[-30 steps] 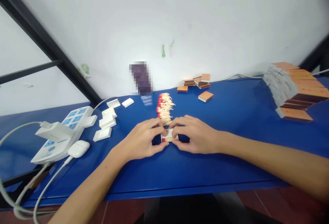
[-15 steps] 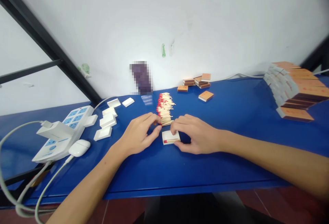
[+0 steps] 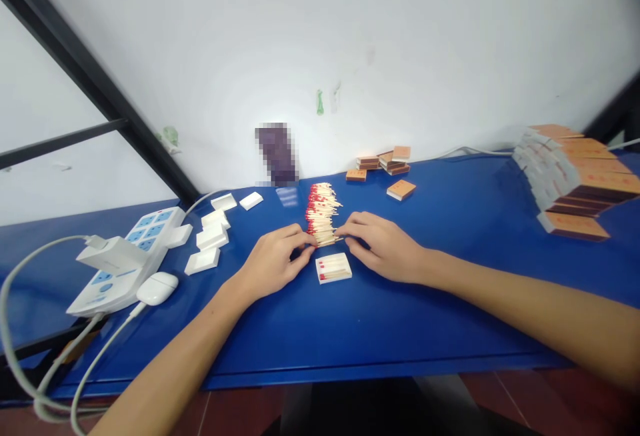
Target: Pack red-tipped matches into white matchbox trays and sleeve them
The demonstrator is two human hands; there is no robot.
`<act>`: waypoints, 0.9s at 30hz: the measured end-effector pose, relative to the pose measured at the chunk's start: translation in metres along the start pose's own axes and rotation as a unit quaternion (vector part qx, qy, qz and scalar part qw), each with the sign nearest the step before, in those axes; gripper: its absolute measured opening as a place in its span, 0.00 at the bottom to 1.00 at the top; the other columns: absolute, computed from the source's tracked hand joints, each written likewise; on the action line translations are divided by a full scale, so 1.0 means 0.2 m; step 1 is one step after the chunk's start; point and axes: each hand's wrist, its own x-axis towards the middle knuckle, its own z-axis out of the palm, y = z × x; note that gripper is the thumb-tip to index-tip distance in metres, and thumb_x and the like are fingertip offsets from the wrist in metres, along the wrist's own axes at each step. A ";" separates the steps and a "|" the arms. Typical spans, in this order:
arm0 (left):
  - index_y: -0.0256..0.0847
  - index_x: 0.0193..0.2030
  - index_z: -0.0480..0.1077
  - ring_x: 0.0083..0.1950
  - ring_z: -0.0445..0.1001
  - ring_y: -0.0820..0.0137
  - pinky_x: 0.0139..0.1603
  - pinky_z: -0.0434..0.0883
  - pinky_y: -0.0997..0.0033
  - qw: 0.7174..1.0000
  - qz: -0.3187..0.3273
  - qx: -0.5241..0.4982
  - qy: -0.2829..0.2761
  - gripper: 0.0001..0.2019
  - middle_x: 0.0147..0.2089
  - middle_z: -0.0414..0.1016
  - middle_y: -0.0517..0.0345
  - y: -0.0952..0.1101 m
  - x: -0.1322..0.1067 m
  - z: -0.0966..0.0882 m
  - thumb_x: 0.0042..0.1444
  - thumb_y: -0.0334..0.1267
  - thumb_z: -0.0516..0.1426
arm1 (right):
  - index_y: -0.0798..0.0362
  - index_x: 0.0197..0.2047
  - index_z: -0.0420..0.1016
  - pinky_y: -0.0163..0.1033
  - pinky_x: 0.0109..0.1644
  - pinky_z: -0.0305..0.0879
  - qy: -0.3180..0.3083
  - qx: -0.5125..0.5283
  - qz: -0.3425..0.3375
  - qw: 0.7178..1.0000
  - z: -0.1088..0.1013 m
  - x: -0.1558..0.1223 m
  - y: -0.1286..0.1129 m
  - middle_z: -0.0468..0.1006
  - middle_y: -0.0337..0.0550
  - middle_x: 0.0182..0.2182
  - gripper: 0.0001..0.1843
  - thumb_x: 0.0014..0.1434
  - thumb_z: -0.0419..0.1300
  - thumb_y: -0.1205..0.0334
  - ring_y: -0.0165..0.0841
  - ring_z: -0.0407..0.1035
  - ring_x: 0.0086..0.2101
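A loose heap of red-headed matches (image 3: 323, 213) lies in the middle of the blue table. My left hand (image 3: 275, 259) is at the heap's near left corner, with thumb and index finger closed on match heads there. At the other end of the same matches, my right hand (image 3: 377, 246) pinches the plain wooden tips between thumb and index finger. How many matches either hand grips is hidden. Just in front of the heap, between the hands, rests a white matchbox tray (image 3: 345, 262) holding a few matches, their heads to the left. Neither hand touches the tray.
White matchbox trays (image 3: 213, 236) lie at the left beside a power strip (image 3: 165, 223) with a charger, white case (image 3: 157, 288) and cables. Orange matchboxes (image 3: 401, 189) sit by the wall, and a large stack of matchboxes (image 3: 590, 169) stands at the right.
My right hand has left the tray and moved up to the heap's near right end, uncovering the matches in the tray. My left hand has stayed about in place by the match heads.
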 end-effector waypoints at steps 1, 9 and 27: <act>0.43 0.49 0.74 0.36 0.70 0.71 0.34 0.66 0.73 1.000 0.001 0.001 -0.002 0.10 0.37 0.71 0.58 0.00 0.00 0.00 0.66 0.36 0.52 | 0.54 0.50 0.75 0.43 0.46 0.65 -0.002 -0.007 0.003 1.000 0.01 0.00 0.01 0.74 0.48 0.40 0.15 0.66 0.50 0.68 0.38 0.68 0.42; 0.42 0.48 0.75 0.38 0.72 0.70 0.37 0.68 0.72 1.000 0.006 0.001 -0.008 0.11 0.39 0.73 0.56 0.00 0.01 0.00 0.66 0.35 0.53 | 0.53 0.45 0.76 0.43 0.44 0.66 0.003 -0.005 0.013 1.000 0.02 0.00 0.01 0.75 0.47 0.40 0.11 0.62 0.55 0.70 0.37 0.68 0.41; 0.41 0.44 0.74 0.37 0.71 0.70 0.37 0.68 0.72 1.000 0.020 -0.019 -0.007 0.08 0.38 0.73 0.56 0.01 0.00 0.00 0.65 0.38 0.55 | 0.52 0.48 0.76 0.42 0.43 0.65 -0.008 -0.009 0.005 1.000 0.01 0.01 -0.01 0.74 0.46 0.39 0.11 0.63 0.59 0.59 0.37 0.67 0.40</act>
